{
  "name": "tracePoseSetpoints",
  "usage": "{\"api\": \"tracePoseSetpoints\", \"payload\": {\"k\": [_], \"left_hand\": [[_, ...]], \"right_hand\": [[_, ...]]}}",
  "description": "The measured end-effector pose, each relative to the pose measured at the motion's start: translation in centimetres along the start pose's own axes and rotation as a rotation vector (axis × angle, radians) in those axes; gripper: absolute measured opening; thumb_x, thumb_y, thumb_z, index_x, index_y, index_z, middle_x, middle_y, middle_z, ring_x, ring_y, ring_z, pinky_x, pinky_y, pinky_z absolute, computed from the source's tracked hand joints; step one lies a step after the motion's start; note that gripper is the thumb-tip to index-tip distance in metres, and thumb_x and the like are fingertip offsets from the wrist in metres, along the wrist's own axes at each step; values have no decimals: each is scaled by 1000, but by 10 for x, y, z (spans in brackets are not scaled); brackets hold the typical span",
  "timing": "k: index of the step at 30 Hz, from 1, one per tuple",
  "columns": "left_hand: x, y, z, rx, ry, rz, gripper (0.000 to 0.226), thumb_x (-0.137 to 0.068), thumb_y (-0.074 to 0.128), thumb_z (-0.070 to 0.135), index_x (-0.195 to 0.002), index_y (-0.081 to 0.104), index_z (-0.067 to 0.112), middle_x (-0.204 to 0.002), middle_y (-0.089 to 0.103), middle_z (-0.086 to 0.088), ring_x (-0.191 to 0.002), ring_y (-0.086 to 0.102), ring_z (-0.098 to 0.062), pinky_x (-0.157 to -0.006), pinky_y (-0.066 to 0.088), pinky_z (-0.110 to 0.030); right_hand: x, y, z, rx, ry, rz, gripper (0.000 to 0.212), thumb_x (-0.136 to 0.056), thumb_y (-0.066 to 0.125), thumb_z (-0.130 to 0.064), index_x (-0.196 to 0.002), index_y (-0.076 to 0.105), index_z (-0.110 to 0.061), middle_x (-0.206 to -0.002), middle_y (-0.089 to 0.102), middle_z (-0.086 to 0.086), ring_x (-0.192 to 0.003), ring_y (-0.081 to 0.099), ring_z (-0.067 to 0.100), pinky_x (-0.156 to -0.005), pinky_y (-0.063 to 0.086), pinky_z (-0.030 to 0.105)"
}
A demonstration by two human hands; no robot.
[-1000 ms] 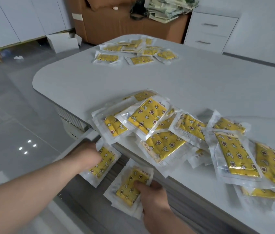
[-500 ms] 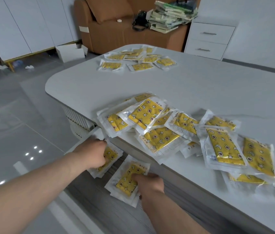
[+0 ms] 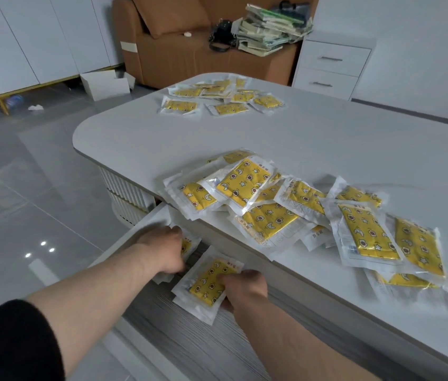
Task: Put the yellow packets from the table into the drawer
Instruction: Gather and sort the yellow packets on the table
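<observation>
Head view, left hand point(image 3: 162, 249) grips packet point(image 3: 189, 244), right hand point(image 3: 245, 287) grips second packet point(image 3: 205, 281), pointing far-right

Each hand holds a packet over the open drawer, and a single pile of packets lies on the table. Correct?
Not a single pile: the head view shows two on the table, a near pile by the drawer and a far pile. The left hand and right hand do each hold a packet.

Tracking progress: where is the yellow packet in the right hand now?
Head view, lower centre: the yellow plastic packet sits over the open grey drawer, gripped by the right hand, beside the left hand.
</observation>
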State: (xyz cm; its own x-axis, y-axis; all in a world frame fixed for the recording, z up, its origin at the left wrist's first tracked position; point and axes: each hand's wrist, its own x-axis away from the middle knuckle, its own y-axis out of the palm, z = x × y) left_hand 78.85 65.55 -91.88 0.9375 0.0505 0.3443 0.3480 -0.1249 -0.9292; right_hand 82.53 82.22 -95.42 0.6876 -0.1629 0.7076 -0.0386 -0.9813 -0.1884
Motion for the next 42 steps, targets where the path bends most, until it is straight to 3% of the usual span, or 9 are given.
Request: {"api": "tracePoseSetpoints", "payload": {"k": [4,8,10,12,14,17,25,35,42], "left_hand": [[-6,4,-12,-15,37,-20,73,-69,64,59,-125,46,15,-117,53,-7,-109,52,-25,-85,45,-31],[-6,-3,-20,64,83,-87,60,-79,61,52,-125,49,16,-118,52,-7,-109,50,-24,-88,45,-30],[-4,-4,-28,58,167,-83,49,-79,63,37,-123,51,18,-115,54,-4,-100,50,-19,-83,49,-29],[-3,-3,-37,11,309,-66,61,-72,70,39,-128,48,26,-122,53,2,-105,47,-15,-86,49,-29],[-2,-4,-43,-102,417,-107,90,-67,77,44,-143,30,31,-147,34,6,-129,37,-18,-101,41,-29],[-2,-6,-45,-254,465,-135,114,-63,81,47,-150,8,32,-160,3,6,-144,17,-19,-113,30,-33],[-5,-6,-51,-332,565,-58,110,-62,73,62,-149,15,26,-153,28,5,-134,35,-19,-110,34,-33],[-6,-4,-48,-415,535,34,110,-61,58,77,-148,21,23,-154,27,4,-137,31,-18,-115,14,-30],[-9,-6,-60,-406,576,77,71,-87,40,65,-148,24,32,-156,24,9,-145,15,-13,-109,-18,-34]], "right_hand": [[3,0,-5,58,-51,12,4,-76,67,-9,-79,63,-10,-80,70,9,-70,70,25,-60,61,33],[15,-13,-7,352,-259,27,19,-78,57,-16,-65,45,-13,-63,50,-2,-51,46,12,-41,32,16],[23,-21,2,574,-409,29,11,-81,54,-23,-81,50,-12,-77,53,1,-66,49,15,-54,42,22],[26,-28,16,895,-578,18,50,-85,55,-41,-126,47,-13,-122,53,8,-110,51,22,-90,47,31],[31,-29,28,1088,-686,-54,79,-84,53,-59,-147,24,-22,-155,23,12,-140,26,30,-113,30,40],[32,-22,35,1181,-746,-119,82,-80,53,-64,-147,15,-36,-161,-8,7,-147,4,29,-117,17,44],[12,-6,41,1125,-883,95,70,-70,49,-67,-128,53,-29,-136,49,7,-124,45,32,-106,37,44],[14,11,31,1161,-821,63,79,-76,47,-72,-135,39,-21,-143,33,10,-132,28,32,-114,22,44],[-3,-26,41,1168,-1082,51,58,-80,44,-64,-126,52,-29,-138,52,7,-127,49,33,-99,47,51]]}}
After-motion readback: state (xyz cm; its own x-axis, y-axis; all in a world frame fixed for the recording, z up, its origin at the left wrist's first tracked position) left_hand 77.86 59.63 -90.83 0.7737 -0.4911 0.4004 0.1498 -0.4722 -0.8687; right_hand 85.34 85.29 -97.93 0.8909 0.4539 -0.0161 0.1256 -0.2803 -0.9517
